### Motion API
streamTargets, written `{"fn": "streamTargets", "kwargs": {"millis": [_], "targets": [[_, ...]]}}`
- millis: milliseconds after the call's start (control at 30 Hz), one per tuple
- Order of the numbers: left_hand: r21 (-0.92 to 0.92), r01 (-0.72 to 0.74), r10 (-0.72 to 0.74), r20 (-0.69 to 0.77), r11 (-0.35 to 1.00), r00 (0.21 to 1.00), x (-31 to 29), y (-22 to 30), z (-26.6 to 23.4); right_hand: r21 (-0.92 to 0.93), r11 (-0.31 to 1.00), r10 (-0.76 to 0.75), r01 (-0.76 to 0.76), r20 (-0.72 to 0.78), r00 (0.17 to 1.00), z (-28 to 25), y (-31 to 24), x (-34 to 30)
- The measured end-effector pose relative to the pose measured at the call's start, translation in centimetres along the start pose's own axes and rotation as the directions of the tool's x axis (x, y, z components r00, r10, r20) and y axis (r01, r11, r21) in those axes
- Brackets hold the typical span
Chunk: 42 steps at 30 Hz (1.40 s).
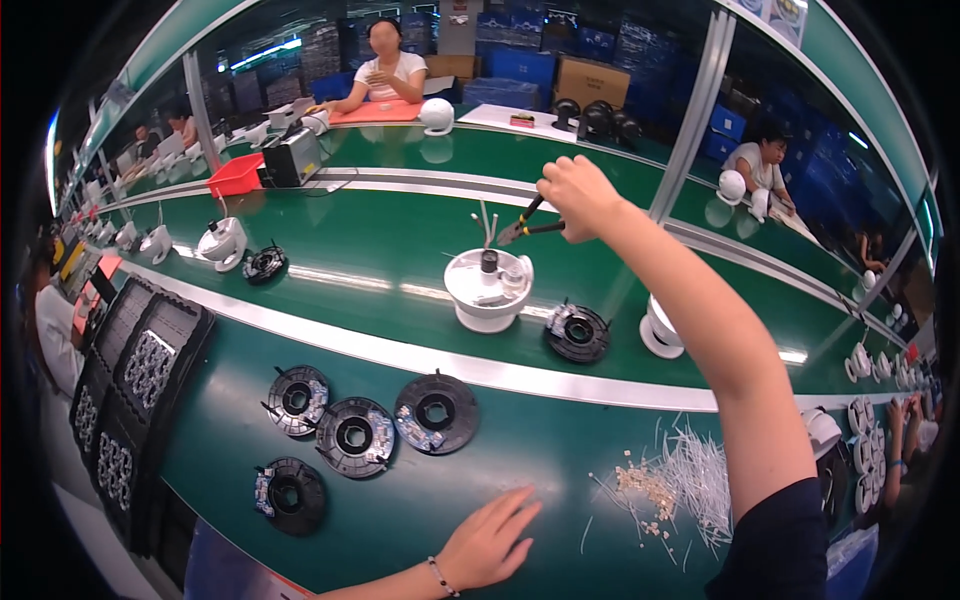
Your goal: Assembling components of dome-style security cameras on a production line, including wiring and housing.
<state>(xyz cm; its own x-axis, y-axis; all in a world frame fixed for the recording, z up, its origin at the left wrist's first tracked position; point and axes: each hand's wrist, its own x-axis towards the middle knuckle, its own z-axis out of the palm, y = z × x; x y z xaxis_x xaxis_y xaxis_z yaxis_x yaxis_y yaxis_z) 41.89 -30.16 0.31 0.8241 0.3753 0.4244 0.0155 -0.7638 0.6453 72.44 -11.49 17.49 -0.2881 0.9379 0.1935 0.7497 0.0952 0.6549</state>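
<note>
Black-handled cutters sit tight in my right hand, above the white round part. My left hand lies flat and open on the green table.

We see four black discs well below and left of the grip, a fifth disc just beneath it, cut ties far below, and a red bin far left.

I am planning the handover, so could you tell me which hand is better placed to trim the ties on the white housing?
Probably the right hand: it holds the cutters right by the ties.
</note>
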Motion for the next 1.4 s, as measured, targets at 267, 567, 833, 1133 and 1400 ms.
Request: {"fn": "streamTargets", "kwargs": {"millis": [267,567,833,1133,1400], "targets": [[-0.035,-0.003,0.004,0.014,0.999,1.000,0.3,0.6,-0.4,0.085,0.994,-0.088,0.076,0.146,0.985,1.3,-1.3,2.4],[-0.021,-0.003,0.003,0.022,1.000,1.000,0.5,0.6,-0.3,0.079,0.996,-0.045,0.031,0.181,0.982,1.9,-0.9,1.4],[-0.021,0.001,-0.001,0.029,1.000,1.000,0.4,0.5,-0.1,0.036,0.999,-0.009,-0.001,0.275,0.961,1.3,-1.3,1.1],[-0.004,-0.029,0.029,-0.003,1.000,1.000,-0.8,0.0,0.1,0.084,0.991,0.093,-0.101,0.099,0.991,-4.0,4.1,-5.9],[0.049,0.021,-0.018,-0.057,0.999,0.998,-0.1,-0.4,-0.5,0.905,0.285,0.676,-0.317,0.045,0.735,-8.1,-5.8,-27.7]]}}
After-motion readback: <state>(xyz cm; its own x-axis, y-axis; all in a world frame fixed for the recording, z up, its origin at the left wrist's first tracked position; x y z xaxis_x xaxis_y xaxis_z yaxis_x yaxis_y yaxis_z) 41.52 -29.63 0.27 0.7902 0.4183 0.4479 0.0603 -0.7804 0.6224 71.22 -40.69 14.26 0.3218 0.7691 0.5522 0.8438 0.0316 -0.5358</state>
